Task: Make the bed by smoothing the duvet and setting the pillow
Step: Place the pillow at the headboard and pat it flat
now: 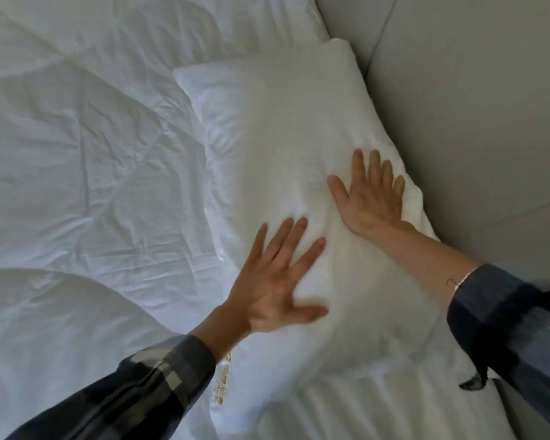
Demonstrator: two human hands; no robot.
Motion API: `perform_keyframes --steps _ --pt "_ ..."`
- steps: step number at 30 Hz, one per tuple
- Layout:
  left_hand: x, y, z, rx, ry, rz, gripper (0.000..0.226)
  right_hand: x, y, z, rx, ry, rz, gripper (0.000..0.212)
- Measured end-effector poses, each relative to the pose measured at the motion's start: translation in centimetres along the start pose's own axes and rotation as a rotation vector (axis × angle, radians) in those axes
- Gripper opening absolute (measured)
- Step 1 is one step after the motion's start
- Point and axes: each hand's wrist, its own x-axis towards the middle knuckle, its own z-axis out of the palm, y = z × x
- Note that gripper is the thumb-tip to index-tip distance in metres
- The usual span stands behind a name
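Note:
A white pillow (pixel 286 122) lies lengthwise along the padded headboard, on top of the bed. My left hand (pixel 277 281) lies flat on the pillow's near half, fingers spread and straight. My right hand (pixel 370 198) presses flat on the pillow closer to the headboard, fingers straight and together. A white quilted duvet (pixel 77 154) covers the bed to the left of the pillow, with creases and a raised fold at the lower left. Both forearms wear dark plaid sleeves.
A grey padded headboard (pixel 473 106) runs along the right side. A second white pillow or sheet edge (pixel 362 408) lies below the pillow, with a small yellow printed label (pixel 223 379) beside my left sleeve.

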Motion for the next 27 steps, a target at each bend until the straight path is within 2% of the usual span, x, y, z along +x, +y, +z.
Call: perform_keyframes --steps 3,5,7,8,10,12,14,16,17,18,20,22,24,27 --pt "-2.6 0.7 1.0 0.058 -0.016 0.141 0.116 -2.0 0.1 0.0 -0.008 0.075 -0.073 0.078" --pt "-4.6 0.0 1.6 0.141 -0.095 0.212 0.117 -3.8 0.8 0.9 -0.06 0.027 -0.103 0.079" --pt "-6.3 -1.7 1.4 0.252 -0.209 0.2 0.118 -4.5 2.1 1.3 -0.059 -0.051 0.027 0.084" --pt "-7.0 -2.8 0.9 0.279 -0.236 0.127 0.117 -4.3 2.5 1.1 -0.045 -0.066 0.107 0.086" --pt "-8.2 -3.7 -0.1 0.231 -0.261 -0.113 0.109 -3.7 3.8 0.3 0.002 -0.079 0.28 0.09" --pt "-10.1 -2.9 -0.3 0.028 -0.285 -0.452 0.097 -4.0 4.7 -0.2 0.061 -0.051 0.411 0.093" --pt "-11.6 -0.9 0.7 -0.46 -0.206 -0.806 0.084 -5.3 5.4 0.4 0.08 0.031 0.403 0.091" --pt "-12.0 1.0 2.0 -1.025 0.008 -1.122 0.083 -6.8 6.0 1.9 0.09 -0.013 0.384 0.086" --pt "-11.9 1.8 2.6 -1.196 0.066 -1.241 0.084 -7.3 6.3 2.2 0.109 -0.077 0.433 0.085" --pt "-11.6 2.4 2.9 -1.252 0.061 -1.309 0.081 -7.4 6.5 2.1 0.117 -0.117 0.486 0.085" --pt "-11.9 2.7 3.5 -1.061 0.032 -1.32 0.052 -7.8 6.1 1.8 0.039 -0.093 0.466 0.081" --pt "-13.1 2.1 3.0 -0.747 0.02 -1.263 0.027 -9.6 4.4 1.5 -0.095 0.111 0.275 0.062" --pt "-14.2 1.0 1.6 -0.574 -0.03 -1.172 0.022 -11.8 1.5 1.2 -0.139 0.293 0.041 0.039" --pt "-18.5 -0.4 -1.2 -0.417 -0.141 -1.13 0.015 -17.8 -4.8 1.1 -0.173 0.232 -0.163 0.03"
